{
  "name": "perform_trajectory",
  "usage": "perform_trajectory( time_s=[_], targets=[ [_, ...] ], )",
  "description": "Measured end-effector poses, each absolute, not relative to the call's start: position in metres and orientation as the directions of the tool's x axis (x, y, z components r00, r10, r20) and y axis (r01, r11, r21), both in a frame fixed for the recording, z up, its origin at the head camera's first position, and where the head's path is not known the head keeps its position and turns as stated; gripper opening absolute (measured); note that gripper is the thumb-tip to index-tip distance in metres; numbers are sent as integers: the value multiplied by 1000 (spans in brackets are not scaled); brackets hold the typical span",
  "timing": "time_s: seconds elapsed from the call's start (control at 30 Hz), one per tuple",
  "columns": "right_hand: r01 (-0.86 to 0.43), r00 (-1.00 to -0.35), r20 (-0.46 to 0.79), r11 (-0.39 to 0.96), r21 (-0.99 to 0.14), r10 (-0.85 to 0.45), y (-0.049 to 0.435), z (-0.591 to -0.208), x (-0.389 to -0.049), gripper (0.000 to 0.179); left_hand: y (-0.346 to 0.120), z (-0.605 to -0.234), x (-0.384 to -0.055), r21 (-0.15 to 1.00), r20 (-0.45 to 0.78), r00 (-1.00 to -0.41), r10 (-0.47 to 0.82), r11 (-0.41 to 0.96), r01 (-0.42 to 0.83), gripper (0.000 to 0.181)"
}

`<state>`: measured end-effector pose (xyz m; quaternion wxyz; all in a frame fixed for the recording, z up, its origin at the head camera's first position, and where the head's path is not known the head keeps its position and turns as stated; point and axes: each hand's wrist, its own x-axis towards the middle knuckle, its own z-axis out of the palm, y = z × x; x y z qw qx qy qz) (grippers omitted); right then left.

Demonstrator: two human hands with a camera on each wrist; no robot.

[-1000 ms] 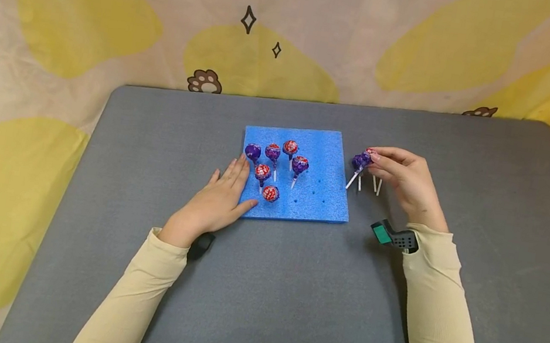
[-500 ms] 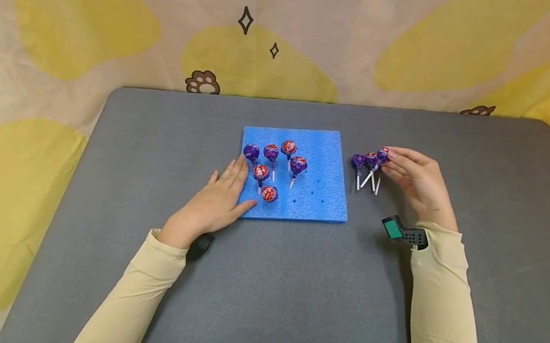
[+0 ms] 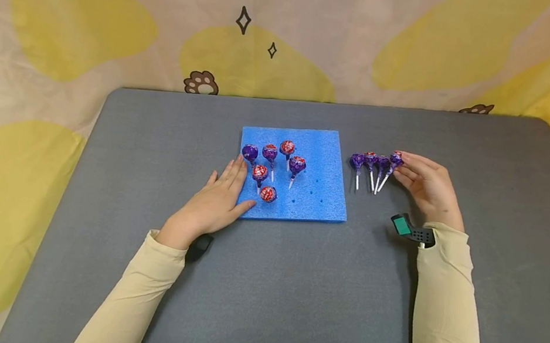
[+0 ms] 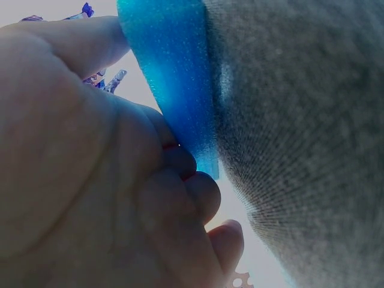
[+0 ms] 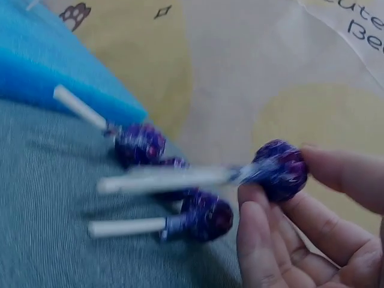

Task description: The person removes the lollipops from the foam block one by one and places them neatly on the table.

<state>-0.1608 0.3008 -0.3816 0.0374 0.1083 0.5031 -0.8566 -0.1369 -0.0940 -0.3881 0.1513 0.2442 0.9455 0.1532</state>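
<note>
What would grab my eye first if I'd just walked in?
Probably the bright blue foam board on the grey table, with six lollipops stuck in it. Then the right hand, just right of the board, pinching another lollipop beside three more on the table. The left hand rests at the board's left edge.

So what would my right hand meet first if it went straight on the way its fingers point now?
Probably the nearest loose lollipop, just left of the held lollipop that your right hand pinches. Height is hard to judge from the head view, so it might pass over instead.
</note>
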Motion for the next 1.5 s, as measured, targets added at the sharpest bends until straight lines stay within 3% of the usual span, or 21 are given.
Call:
perform_trajectory(
  time_s=[0.73, 1.5],
  targets=[
    [11, -972, -57, -199, -980, 227, 310, -400, -165, 7, -95, -387, -137, 365, -222, -829, 514, 832, 418, 75],
    [72, -956, -64, 18, -997, 286, 307, -402, -168, 8, -95, -389, -138, 362, -214, -829, 516, 830, 423, 75]
  ],
)
